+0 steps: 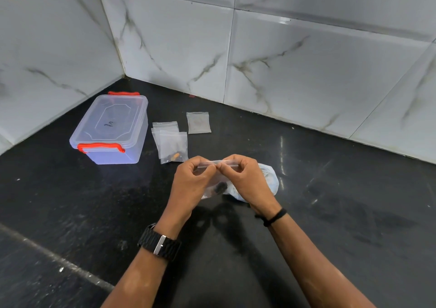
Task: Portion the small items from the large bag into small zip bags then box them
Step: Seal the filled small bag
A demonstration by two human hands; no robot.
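Both hands meet above the black bench (330, 201), each grip pinching the zip strip of a small zip bag (218, 185): the left hand (188, 185) and the right hand (247, 180), fingertips touching at the strip's middle. Dark small items sit at the bag's bottom. The large bag (271, 178) lies just behind the right hand. Left of the hands, beyond them, stands the lidded clear box (111, 130) with red latches; between it and the hands lie overlapping zip bags (169, 140), and another zip bag (198, 122) farther back.

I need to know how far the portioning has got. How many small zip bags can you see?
At least 4: one pinched by both hands, one lying alone near the wall, and two or more overlapping beside the box; more may hide in that stack.
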